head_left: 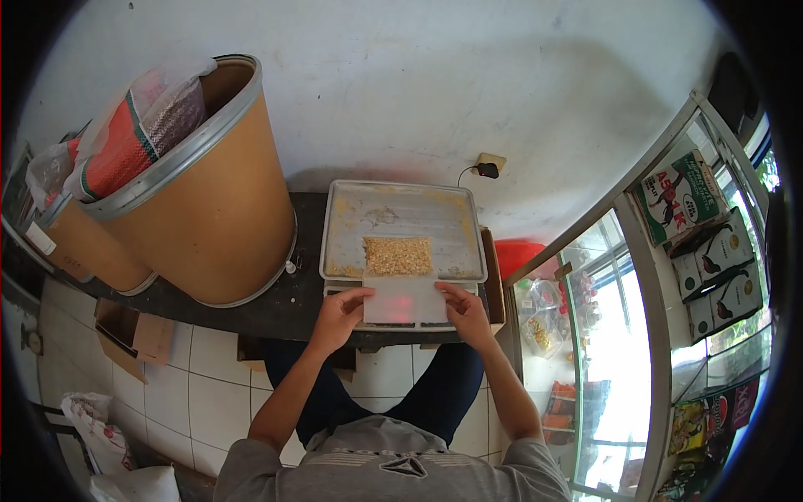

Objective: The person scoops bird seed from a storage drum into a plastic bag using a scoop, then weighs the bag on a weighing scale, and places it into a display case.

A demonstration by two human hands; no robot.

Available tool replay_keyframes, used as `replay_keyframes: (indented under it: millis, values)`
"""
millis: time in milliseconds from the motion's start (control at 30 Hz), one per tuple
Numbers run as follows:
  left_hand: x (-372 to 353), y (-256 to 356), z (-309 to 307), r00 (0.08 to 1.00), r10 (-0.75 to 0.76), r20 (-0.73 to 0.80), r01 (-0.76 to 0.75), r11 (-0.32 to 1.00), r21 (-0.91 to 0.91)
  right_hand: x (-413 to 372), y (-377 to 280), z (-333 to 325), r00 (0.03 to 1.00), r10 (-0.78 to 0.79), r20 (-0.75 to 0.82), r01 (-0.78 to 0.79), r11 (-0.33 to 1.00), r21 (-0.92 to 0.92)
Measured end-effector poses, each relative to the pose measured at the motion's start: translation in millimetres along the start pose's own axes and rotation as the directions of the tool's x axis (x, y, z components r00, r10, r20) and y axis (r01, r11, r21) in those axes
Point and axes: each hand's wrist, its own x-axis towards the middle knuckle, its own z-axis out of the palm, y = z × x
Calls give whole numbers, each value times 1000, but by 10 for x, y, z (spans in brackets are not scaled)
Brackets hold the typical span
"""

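A clear plastic bag point(397, 256) with pale yellow grain in its far part lies flat on the metal tray of a scale point(401, 201). Its unfilled, whitish near end hangs over the front of the scale, and a red glow shows through it. My left hand point(341, 316) pinches the left edge of this end between thumb and fingers. On the opposite edge, my right hand point(465, 312) grips the bag the same way. The scale's front panel is mostly hidden behind the bag.
A big brown drum point(196, 192) holding sacks stands on the dark table point(311, 222) at left. Against the wall is a socket point(488, 163) with a black plug. A glass display case point(619, 335) with packaged goods rises at right. Cardboard boxes point(134, 335) sit on the floor.
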Motion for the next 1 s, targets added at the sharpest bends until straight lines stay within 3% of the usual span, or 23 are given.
replay_keyframes:
  millis: [33,67,100,133,200,333,433,500,567,633,767,867,1000]
  values:
    - [11,-30,-5,1000,1,1,-1,1000,0,4,35,5,995,-85,-46,78,987,-142]
    - [17,-59,-14,998,59,-29,-55,990,131,4,58,1,995,-85,-47,78,987,-142]
    - [15,-7,-3,991,121,-51,-104,960,261,2,36,16,982,-175,-71,151,954,-261]
    - [4,55,4,991,121,-50,-104,960,261,-1,5,31,960,-265,-85,215,901,-378]
    - [-13,206,23,972,228,-64,-170,859,483,-11,-162,51,937,-345,-58,275,829,-486]
    - [16,221,33,912,404,-69,-305,782,543,-31,-268,82,870,-493,-17,336,618,-710]
    - [52,271,-6,884,467,-12,-376,728,573,31,-260,83,827,-563,-7,406,605,-685]
    - [73,359,-41,798,581,161,-491,471,733,83,-255,64,780,-624,30,469,554,-688]
    - [60,356,-45,820,549,162,-464,472,749,97,-238,50,729,-681,68,529,498,-688]
    - [60,342,-52,840,517,163,-439,472,764,93,-227,40,798,-601,45,478,585,-656]
    - [143,193,-103,828,543,139,-469,535,703,107,-276,59,807,-590,29,466,605,-646]
    - [148,202,-116,837,528,141,-470,563,679,126,-278,56,742,-668,54,543,552,-633]
    - [141,249,-104,891,444,92,-380,620,687,123,-263,42,816,-578,27,469,633,-616]
